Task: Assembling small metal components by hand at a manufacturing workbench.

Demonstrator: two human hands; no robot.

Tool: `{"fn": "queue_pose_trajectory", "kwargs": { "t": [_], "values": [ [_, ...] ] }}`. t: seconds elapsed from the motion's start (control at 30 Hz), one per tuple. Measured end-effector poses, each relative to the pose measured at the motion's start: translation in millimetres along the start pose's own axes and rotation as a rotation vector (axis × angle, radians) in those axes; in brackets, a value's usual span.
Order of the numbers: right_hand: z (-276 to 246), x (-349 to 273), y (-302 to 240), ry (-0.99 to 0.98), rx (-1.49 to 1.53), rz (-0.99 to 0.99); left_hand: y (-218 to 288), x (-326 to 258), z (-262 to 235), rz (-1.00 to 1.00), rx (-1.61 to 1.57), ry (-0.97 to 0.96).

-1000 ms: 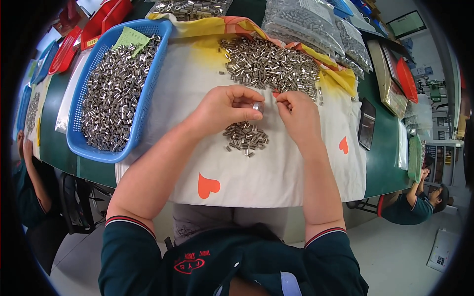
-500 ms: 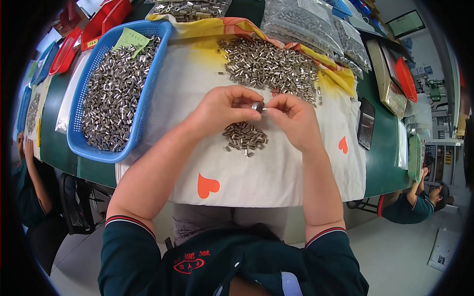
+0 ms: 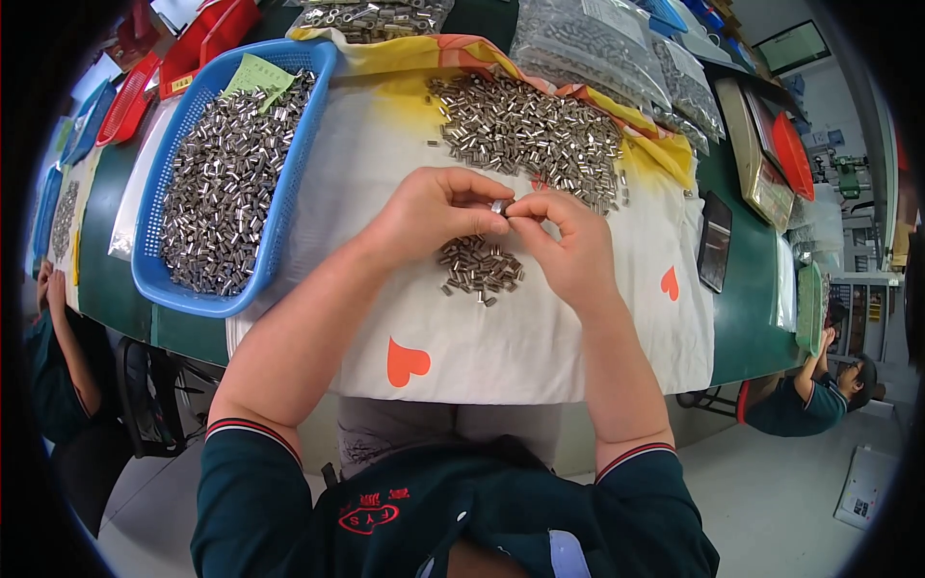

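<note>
Between the thumb and fingers of my left hand (image 3: 445, 214) is a small round metal piece (image 3: 500, 207), silver with a dark face; the fingers cover much of it. My right hand (image 3: 567, 241) is pinched right against that face, and whatever sits in its fingertips is hidden. Just below both hands lies a small heap of short metal cylinders (image 3: 487, 270). A larger pile of the same shiny cylinders (image 3: 530, 130) spreads across the white cloth (image 3: 525, 356) beyond my hands.
At left stands a blue plastic basket (image 3: 318, 106) full of metal cylinders, a green paper slip (image 3: 260, 77) on top. Clear bags of parts (image 3: 593, 48) lie at the back. A dark phone-like slab (image 3: 714, 241) rests at right. Other people sit on both sides, one with hands (image 3: 52, 284) at far left.
My right hand has moved left, bringing its fingertips against the round piece. The thin shiny part that showed between them is now out of sight. My left hand stays in place.
</note>
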State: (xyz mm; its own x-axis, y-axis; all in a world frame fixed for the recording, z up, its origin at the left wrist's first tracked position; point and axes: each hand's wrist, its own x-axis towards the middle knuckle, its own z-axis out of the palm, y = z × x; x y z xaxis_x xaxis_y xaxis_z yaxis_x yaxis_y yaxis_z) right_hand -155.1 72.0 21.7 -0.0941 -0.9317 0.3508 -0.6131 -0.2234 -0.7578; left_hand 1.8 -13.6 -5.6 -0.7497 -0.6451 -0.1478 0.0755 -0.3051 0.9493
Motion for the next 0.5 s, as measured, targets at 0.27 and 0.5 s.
{"fn": "queue_pose_trajectory", "kwargs": {
  "t": [0.27, 0.5],
  "values": [
    [-11, 5, 9, -0.140, 0.124, 0.372, -1, -5, 1, -0.023, 0.191, -0.044],
    [-9, 16, 38, 0.036, -0.475, -0.004, 4, -6, 5, 0.037, 0.344, -0.203]
  ]
}}
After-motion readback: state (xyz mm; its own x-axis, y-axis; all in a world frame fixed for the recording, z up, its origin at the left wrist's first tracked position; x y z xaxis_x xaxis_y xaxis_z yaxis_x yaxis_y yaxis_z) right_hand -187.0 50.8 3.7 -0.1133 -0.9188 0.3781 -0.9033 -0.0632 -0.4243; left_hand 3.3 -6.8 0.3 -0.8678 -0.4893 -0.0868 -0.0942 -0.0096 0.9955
